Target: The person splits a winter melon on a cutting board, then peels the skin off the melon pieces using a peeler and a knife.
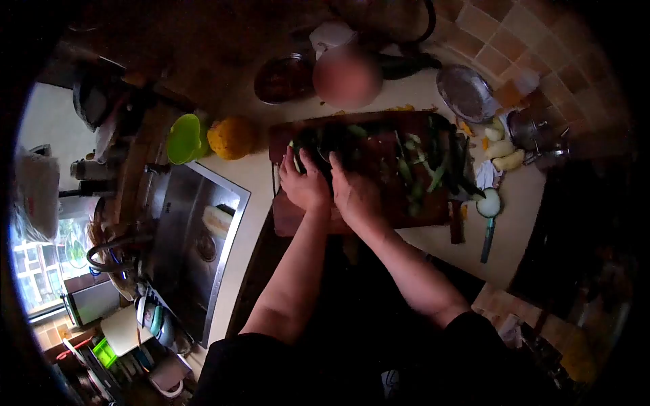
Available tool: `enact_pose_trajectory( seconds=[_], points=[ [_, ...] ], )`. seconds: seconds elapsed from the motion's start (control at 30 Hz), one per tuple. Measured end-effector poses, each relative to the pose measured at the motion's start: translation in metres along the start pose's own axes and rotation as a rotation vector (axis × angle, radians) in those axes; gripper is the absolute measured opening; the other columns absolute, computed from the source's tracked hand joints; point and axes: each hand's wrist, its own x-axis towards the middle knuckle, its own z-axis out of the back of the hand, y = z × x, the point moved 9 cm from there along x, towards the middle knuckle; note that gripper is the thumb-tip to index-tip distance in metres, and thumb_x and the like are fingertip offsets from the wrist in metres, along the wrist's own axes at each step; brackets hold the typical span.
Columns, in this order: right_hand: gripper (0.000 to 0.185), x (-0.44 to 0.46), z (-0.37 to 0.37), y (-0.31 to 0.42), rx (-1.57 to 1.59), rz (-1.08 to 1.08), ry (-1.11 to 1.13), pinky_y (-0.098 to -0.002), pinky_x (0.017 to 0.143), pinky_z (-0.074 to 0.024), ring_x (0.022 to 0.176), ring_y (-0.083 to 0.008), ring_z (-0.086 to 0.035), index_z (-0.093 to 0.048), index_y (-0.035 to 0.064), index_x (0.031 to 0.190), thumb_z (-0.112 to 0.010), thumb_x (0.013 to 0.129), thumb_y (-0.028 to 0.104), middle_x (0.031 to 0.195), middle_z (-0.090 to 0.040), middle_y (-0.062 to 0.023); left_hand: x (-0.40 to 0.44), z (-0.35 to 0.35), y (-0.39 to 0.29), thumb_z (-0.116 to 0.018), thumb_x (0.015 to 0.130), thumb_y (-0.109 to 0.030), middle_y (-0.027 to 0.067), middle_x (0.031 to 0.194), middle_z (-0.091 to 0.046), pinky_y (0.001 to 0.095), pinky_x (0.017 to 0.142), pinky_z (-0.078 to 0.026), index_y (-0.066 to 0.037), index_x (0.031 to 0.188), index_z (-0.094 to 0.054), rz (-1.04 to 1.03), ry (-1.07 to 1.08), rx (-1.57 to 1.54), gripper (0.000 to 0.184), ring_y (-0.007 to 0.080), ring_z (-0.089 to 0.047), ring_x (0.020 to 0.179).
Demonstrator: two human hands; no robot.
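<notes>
A dark brown cutting board [305,220] lies on the counter under both hands. My left hand [305,183] is on the board's left part, its fingers bent down over a dark green vegetable [295,150] with a pale cut edge. Close beside it, my right hand [353,196] has its fingers curled round something too dark to make out. Long green strips [439,172] and small cut bits are spread over the board's right side. Shadow hides the space between the hands, so I cannot tell whether a blade is there.
Left of the board are a green bowl [184,139], an orange pumpkin-like vegetable [232,138] and a metal sink [229,193]. Behind stand a dark bowl [283,79] and a blurred red round thing [347,76]. A metal plate [466,93] and a green-handled tool [488,233] are right.
</notes>
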Motion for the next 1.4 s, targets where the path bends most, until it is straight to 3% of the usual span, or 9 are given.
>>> enact_pose_trajectory(
  seconds=[0.1,0.4,0.6,0.7,0.8,0.97,1.13,1.23,1.4],
  points=[
    [0.048,-0.023,-0.003,-0.003,0.034,-0.078,0.235,-0.0486,0.065,-0.0561,0.077,-0.0387,-0.071,-0.050,0.0032,0.145,-0.053,0.098,0.014,0.085,-0.070,-0.0222,0.001,-0.001,-0.002,-0.060,0.102,-0.044,0.0157,0.137,-0.062,0.0455,0.109,-0.044,-0.014,0.137,-0.066,0.015,0.014,-0.056,0.047,0.0364,-0.054,0.131],
    [0.051,-0.080,0.003,-0.004,0.108,0.073,-0.142,-0.0486,0.073,-0.0548,0.090,-0.0400,-0.069,-0.051,0.0044,0.146,-0.058,0.096,0.012,0.105,-0.070,-0.0224,0.006,-0.004,0.003,-0.059,0.102,-0.047,0.0166,0.137,-0.061,0.0458,0.108,-0.044,-0.012,0.136,-0.067,0.039,0.051,-0.140,0.050,0.0375,-0.056,0.128],
    [0.049,-0.137,0.009,-0.018,0.270,-0.026,0.033,-0.0477,0.079,-0.0554,0.101,-0.0433,-0.069,-0.047,0.0099,0.152,-0.054,0.103,0.011,0.115,-0.070,-0.0248,0.005,-0.007,0.000,-0.059,0.101,-0.047,0.0162,0.137,-0.061,0.0458,0.109,-0.044,-0.014,0.136,-0.067,0.054,0.045,-0.115,0.049,0.0371,-0.056,0.128],
    [0.040,-0.136,0.006,-0.050,0.381,-0.016,-0.255,-0.0454,0.089,-0.0559,0.107,-0.0406,-0.068,-0.058,0.0125,0.144,-0.057,0.104,0.014,0.119,-0.070,-0.0209,0.007,-0.010,0.009,-0.058,0.102,-0.047,0.0164,0.137,-0.061,0.0458,0.109,-0.043,-0.014,0.138,-0.066,0.050,0.067,-0.152,0.050,0.0371,-0.056,0.129],
    [0.037,-0.105,0.032,-0.039,0.298,-0.158,-0.129,-0.0437,0.089,-0.0563,0.105,-0.0389,-0.070,-0.060,0.0111,0.142,-0.058,0.104,0.016,0.118,-0.071,-0.0207,0.009,-0.014,0.014,-0.056,0.103,-0.046,0.0188,0.138,-0.060,0.0456,0.110,-0.043,-0.014,0.138,-0.066,0.031,0.095,-0.207,0.049,0.0374,-0.054,0.131],
    [0.034,-0.037,0.049,0.003,0.080,0.060,-0.284,-0.0410,0.088,-0.0560,0.105,-0.0339,-0.070,-0.067,0.0198,0.135,-0.060,0.102,0.024,0.119,-0.073,-0.0172,0.010,-0.015,0.023,-0.049,0.107,-0.035,0.0240,0.140,-0.058,0.0458,0.110,-0.043,-0.013,0.138,-0.066,-0.014,0.101,-0.268,0.042,0.0393,-0.054,0.132],
    [0.036,0.060,-0.006,0.014,-0.155,-0.071,0.174,-0.0417,0.085,-0.0579,0.100,-0.0371,-0.072,-0.067,0.0130,0.134,-0.055,0.103,0.027,0.103,-0.075,-0.0214,0.010,-0.015,0.023,-0.047,0.108,-0.031,0.0218,0.137,-0.061,0.0467,0.109,-0.043,-0.011,0.137,-0.066,-0.084,0.052,-0.202,0.040,0.0380,-0.055,0.131],
    [0.041,0.096,-0.042,-0.012,-0.029,-0.221,0.308,-0.0441,0.084,-0.0582,0.100,-0.0368,-0.073,-0.069,0.0096,0.128,-0.046,0.106,0.035,0.100,-0.075,-0.0224,0.006,-0.011,0.015,-0.047,0.107,-0.031,0.0210,0.132,-0.064,0.0451,0.111,-0.043,-0.008,0.135,-0.067,-0.090,-0.004,-0.187,0.041,0.0362,-0.057,0.128],
    [0.034,0.098,-0.049,-0.004,-0.315,0.008,0.214,-0.0534,0.074,-0.0555,0.085,-0.0387,-0.073,-0.061,0.0132,0.133,-0.045,0.104,0.024,0.094,-0.076,-0.0182,0.002,-0.007,0.013,-0.052,0.105,-0.032,0.0182,0.133,-0.064,0.0435,0.109,-0.044,-0.007,0.130,-0.070,-0.006,-0.040,-0.161,0.040,0.0347,-0.058,0.127]
  ],
)
